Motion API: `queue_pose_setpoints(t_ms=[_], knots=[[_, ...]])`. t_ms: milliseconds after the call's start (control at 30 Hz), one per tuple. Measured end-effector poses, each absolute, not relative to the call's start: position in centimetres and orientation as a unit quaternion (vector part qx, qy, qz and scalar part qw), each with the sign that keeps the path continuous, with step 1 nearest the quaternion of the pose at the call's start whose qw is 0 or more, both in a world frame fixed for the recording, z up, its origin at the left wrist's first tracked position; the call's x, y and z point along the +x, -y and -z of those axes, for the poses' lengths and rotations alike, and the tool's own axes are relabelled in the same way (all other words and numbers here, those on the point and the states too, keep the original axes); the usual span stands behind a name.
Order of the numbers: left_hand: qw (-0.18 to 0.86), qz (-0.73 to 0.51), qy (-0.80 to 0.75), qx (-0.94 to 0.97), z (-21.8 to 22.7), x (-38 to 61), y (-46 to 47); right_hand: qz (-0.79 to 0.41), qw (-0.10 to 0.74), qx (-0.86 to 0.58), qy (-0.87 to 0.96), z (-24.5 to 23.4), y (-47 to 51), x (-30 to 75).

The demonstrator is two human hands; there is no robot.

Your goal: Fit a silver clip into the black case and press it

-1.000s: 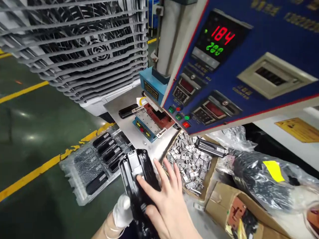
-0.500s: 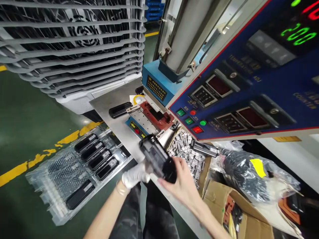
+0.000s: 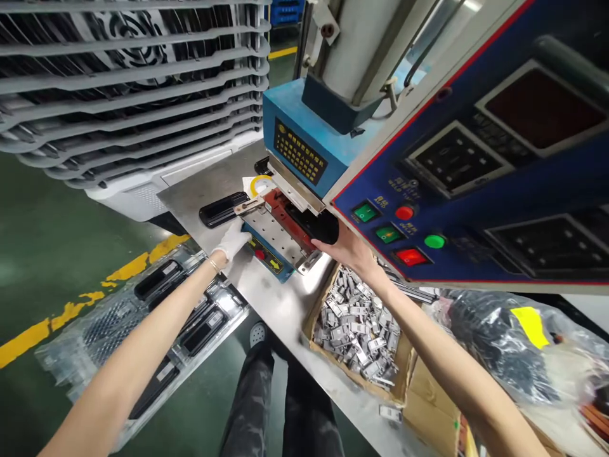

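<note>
Right hand [image 3: 349, 249] bare, reaching under blue press head [image 3: 304, 143], fingers on black housing [image 3: 318, 223] seated in red fixture [image 3: 285, 219]; grip hidden, cannot tell if closed. Left hand [image 3: 233, 238] in white glove, loosely curled, resting at front edge of perforated plate [image 3: 272, 230] by black handle [image 3: 223, 209]. Steel table [image 3: 280, 304] carries fixture. Cardboard box of grey metal clips [image 3: 359, 330] just right. Tray of black parts [image 3: 157, 311] on floor.
</note>
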State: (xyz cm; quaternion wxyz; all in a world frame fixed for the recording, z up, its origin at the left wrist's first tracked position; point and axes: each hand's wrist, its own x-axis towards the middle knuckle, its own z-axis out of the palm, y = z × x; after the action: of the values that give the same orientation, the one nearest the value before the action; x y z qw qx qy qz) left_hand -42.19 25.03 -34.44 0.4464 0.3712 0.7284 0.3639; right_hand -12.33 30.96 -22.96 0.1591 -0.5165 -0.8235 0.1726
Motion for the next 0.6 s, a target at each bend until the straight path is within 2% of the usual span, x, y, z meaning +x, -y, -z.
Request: queue_pose_setpoints(t_ms=[267,600], knots=[[0.438,-0.335,-0.746,0.372,37.5,-42.6,-25.6,-0.195,0.167,-0.518,0.816,24.1,-33.0,-14.6],[0.44,-0.33,-0.747,0.372,38.5,-43.1,-24.9,-0.235,0.13,-0.537,0.799,24.4,-34.0,-15.3]])
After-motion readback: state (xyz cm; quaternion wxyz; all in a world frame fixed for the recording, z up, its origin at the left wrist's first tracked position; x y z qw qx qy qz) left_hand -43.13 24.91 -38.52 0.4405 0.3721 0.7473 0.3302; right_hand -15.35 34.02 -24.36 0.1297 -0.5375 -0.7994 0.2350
